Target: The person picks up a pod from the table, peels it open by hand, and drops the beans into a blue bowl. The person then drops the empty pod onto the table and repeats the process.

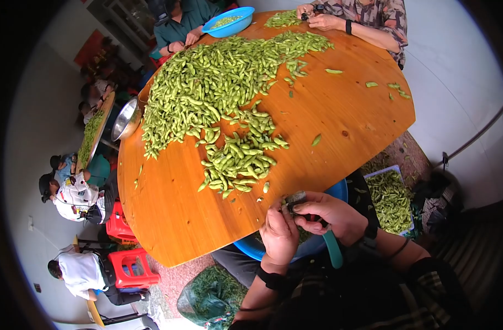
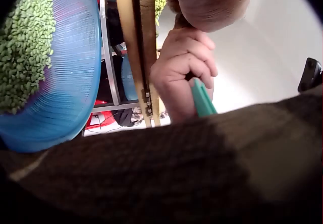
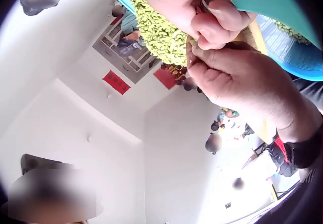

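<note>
In the head view my left hand (image 1: 279,236) and right hand (image 1: 333,214) meet over the blue basin (image 1: 246,248) at the table's near edge. My right fingers curl round a tool with a teal handle (image 1: 333,250); its working end is mostly hidden. The left thumb and fingertips pinch a small green pod (image 3: 193,42), largely covered in the right wrist view. Teal also shows by the right hand (image 2: 184,75) in the left wrist view. Green pods (image 1: 237,159) lie heaped on the wooden table (image 1: 317,159) beyond both hands.
Across the table two people work beside a blue bowl (image 1: 228,22). A metal bowl (image 1: 126,119) stands at the table's left edge. A crate of pods (image 1: 389,201) is on the floor at right, a green mesh bag (image 1: 210,297) below. Red stools (image 1: 133,268) and seated people are at left.
</note>
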Demonstrator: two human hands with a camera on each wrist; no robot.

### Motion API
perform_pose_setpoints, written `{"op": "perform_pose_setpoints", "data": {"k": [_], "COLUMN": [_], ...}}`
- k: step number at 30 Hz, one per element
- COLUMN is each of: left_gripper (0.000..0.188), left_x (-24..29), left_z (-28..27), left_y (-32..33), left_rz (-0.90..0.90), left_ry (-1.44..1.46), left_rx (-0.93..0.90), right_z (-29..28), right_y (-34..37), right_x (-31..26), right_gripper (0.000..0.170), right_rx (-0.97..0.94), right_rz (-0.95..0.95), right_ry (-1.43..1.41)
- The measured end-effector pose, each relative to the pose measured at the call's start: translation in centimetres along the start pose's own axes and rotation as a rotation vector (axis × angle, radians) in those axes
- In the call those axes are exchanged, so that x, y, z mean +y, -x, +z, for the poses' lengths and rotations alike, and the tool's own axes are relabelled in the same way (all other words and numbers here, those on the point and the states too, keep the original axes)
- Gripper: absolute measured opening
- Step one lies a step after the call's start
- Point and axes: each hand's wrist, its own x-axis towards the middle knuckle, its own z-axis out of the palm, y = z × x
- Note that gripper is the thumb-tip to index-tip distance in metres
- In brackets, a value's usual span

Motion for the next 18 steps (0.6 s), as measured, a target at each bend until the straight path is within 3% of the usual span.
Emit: {"op": "perform_pose_setpoints", "data": {"k": [2,8,10,11,12,14,15,16,18], "left_gripper": [0.016,0.017,0.023,0.027,0.027,0.029,0.033,0.026,0.025], "left_x": [0.3,-0.3,0.4,0.1,0.0,0.2,0.4,0.5,-0.2], "left_z": [0.1,-0.4,-1.7,-2.0,-2.3,-2.7,-2.7,-2.2,-1.4], "left_y": [-0.1,-0.1,-1.0,-1.2,-1.2,-1.3,-1.3,-1.0,0.3], "left_rz": [-0.019,-0.322,-0.848,-0.938,-0.939,-0.994,-0.926,-0.777,-0.517], "left_ry": [0.006,0.315,1.206,1.28,1.281,1.293,1.074,1.03,0.742], "left_rx": [0.034,0.041,-0.055,-0.111,-0.108,-0.214,-0.247,-0.228,-0.216], "right_z": [0.3,1.0,0.6,0.5,0.6,0.8,0.6,0.7,1.2], "right_y": [-0.1,-0.2,-0.1,0.0,0.1,0.1,-0.2,-0.3,-0.4], "right_x": [-0.2,-0.8,-1.3,-1.3,-1.3,-1.2,-0.6,-0.3,0.2], "right_gripper": [0.012,0.009,0.009,0.009,0.009,0.008,0.008,0.008,0.009], "right_rx": [0.027,0.082,0.042,-0.001,-0.002,0.133,0.116,0.113,0.119], "right_rz": [0.016,0.061,0.02,-0.019,-0.016,-0.156,-0.325,-0.327,-0.692], "right_ry": [0.03,0.089,0.195,0.3,0.301,0.633,0.722,0.726,0.89]}}
